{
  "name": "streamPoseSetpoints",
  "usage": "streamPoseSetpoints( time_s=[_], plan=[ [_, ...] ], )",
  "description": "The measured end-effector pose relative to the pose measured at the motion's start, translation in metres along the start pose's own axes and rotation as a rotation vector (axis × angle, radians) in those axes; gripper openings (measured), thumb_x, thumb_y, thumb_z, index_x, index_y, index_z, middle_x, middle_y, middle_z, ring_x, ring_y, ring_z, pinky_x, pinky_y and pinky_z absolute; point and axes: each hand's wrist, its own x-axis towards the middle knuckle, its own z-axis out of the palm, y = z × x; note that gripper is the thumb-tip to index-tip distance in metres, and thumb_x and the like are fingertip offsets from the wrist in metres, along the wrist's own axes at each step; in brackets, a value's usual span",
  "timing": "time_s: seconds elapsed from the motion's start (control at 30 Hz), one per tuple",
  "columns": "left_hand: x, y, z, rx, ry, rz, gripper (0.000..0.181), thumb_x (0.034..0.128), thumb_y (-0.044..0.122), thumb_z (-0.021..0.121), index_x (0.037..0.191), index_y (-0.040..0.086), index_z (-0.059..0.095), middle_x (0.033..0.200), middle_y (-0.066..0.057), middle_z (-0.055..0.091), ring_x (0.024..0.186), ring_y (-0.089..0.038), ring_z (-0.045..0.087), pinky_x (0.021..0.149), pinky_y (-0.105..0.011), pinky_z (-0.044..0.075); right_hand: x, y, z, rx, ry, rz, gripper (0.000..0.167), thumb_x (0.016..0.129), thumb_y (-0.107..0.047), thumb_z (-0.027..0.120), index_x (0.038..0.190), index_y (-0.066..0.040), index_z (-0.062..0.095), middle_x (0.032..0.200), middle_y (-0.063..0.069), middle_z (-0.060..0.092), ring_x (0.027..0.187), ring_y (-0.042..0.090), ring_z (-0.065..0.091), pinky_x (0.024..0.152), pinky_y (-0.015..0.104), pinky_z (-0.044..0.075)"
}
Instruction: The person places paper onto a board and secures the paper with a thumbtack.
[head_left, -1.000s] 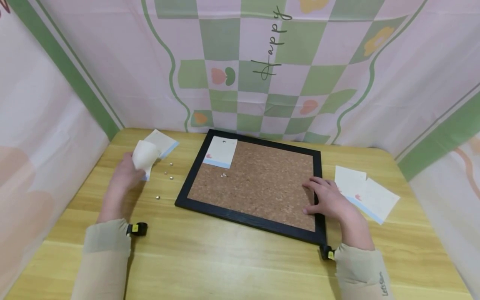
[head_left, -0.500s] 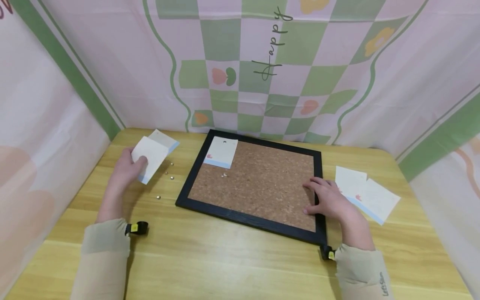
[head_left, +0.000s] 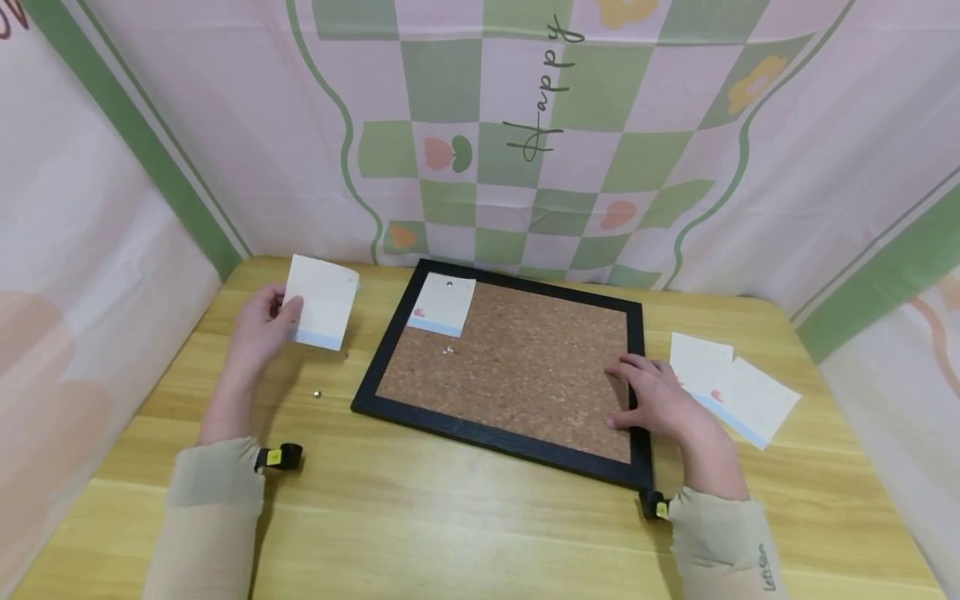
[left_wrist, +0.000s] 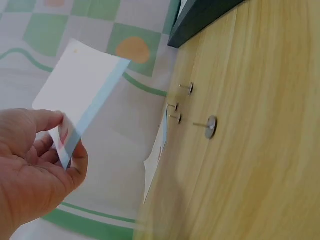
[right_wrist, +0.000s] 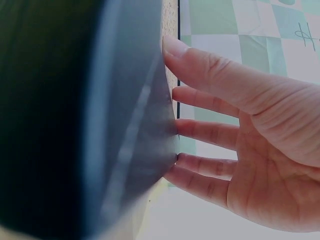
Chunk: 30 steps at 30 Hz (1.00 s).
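My left hand (head_left: pixel 258 333) pinches a white card (head_left: pixel 322 302) with a blue stripe by its lower left corner, above the table's left side. In the left wrist view, thumb and fingers hold that card (left_wrist: pixel 82 85) near a small red print. My right hand (head_left: pixel 660 396) rests over the right frame edge of the corkboard (head_left: pixel 517 367), its fingertips on the cork. The right wrist view shows this hand (right_wrist: pixel 245 130) with spread fingers at the board. Another card (head_left: pixel 442 304) lies at the board's upper left, a pin (head_left: pixel 449 284) in it.
Several metal thumbtacks (left_wrist: pixel 211 127) stand point-up on the table left of the board; one shows in the head view (head_left: pixel 317 394). Behind the held card lies another card (left_wrist: pixel 154 162). Two overlapping cards (head_left: pixel 757 400) lie right of the board. Small pale bits (head_left: pixel 448 350) sit on the cork.
The left hand has lifted its card off the table and turned it, blue stripe now toward the bottom, moving slightly right. The right hand and the board have stayed in place.
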Motion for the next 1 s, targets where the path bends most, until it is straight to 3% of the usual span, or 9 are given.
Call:
streamPoseSetpoints(
  time_s=[0.13, 0.27, 0.47, 0.57, 0.8, 1.0],
  plan=[
    [-0.002, 0.007, 0.004, -0.008, -0.034, 0.049, 0.042, 0.1034, 0.031, 0.054, 0.13, -0.002, 0.055, 0.113, -0.015, 0.062, 0.087, -0.004, 0.054, 0.071, -0.01, 0.047, 0.0, 0.0, 0.0, 0.0, -0.005, 0.001, 0.076, 0.078, -0.033, 0.085, 0.138, 0.002, 0.053, 0.15, 0.036, 0.036, 0.132, 0.061, 0.031, 0.106, 0.072, 0.033],
    [-0.003, 0.015, 0.01, -0.024, -0.076, 0.117, 0.036, 0.1019, 0.024, 0.058, 0.126, -0.002, 0.057, 0.115, -0.022, 0.066, 0.082, 0.005, 0.058, 0.073, -0.009, 0.049, 0.001, -0.001, -0.001, 0.003, -0.005, 0.003, 0.076, 0.078, -0.033, 0.085, 0.138, 0.002, 0.053, 0.151, 0.036, 0.036, 0.133, 0.061, 0.03, 0.106, 0.072, 0.033],
    [-0.003, 0.025, 0.02, -0.027, -0.149, 0.119, 0.034, 0.1, 0.026, 0.062, 0.121, 0.0, 0.059, 0.114, -0.02, 0.068, 0.081, 0.007, 0.061, 0.079, -0.024, 0.056, 0.0, -0.001, -0.001, 0.005, -0.012, 0.012, 0.076, 0.079, -0.033, 0.085, 0.139, 0.002, 0.053, 0.151, 0.036, 0.036, 0.133, 0.061, 0.03, 0.106, 0.072, 0.033],
    [-0.001, 0.03, 0.027, -0.031, -0.198, 0.108, 0.034, 0.1002, 0.028, 0.061, 0.121, 0.002, 0.058, 0.114, -0.018, 0.068, 0.084, 0.002, 0.064, 0.082, -0.031, 0.057, 0.0, -0.001, -0.001, 0.008, -0.017, 0.019, 0.076, 0.079, -0.033, 0.084, 0.139, 0.002, 0.053, 0.151, 0.036, 0.036, 0.133, 0.061, 0.03, 0.106, 0.072, 0.033],
    [0.002, 0.05, 0.045, -0.036, -0.298, 0.098, 0.034, 0.1012, 0.027, 0.06, 0.124, 0.002, 0.058, 0.119, -0.018, 0.066, 0.107, -0.028, 0.067, 0.094, -0.047, 0.053, 0.0, 0.0, -0.001, 0.004, -0.026, 0.024, 0.076, 0.079, -0.033, 0.084, 0.139, 0.002, 0.052, 0.152, 0.036, 0.035, 0.133, 0.062, 0.03, 0.106, 0.072, 0.034],
    [0.006, 0.067, 0.063, -0.034, -0.359, 0.079, 0.032, 0.1, 0.026, 0.062, 0.123, 0.005, 0.059, 0.12, -0.016, 0.065, 0.116, -0.032, 0.066, 0.099, -0.049, 0.052, -0.001, -0.002, -0.001, 0.01, -0.028, 0.031, 0.077, 0.08, -0.033, 0.084, 0.14, 0.0, 0.052, 0.152, 0.034, 0.034, 0.134, 0.061, 0.029, 0.106, 0.072, 0.033]
  ],
)
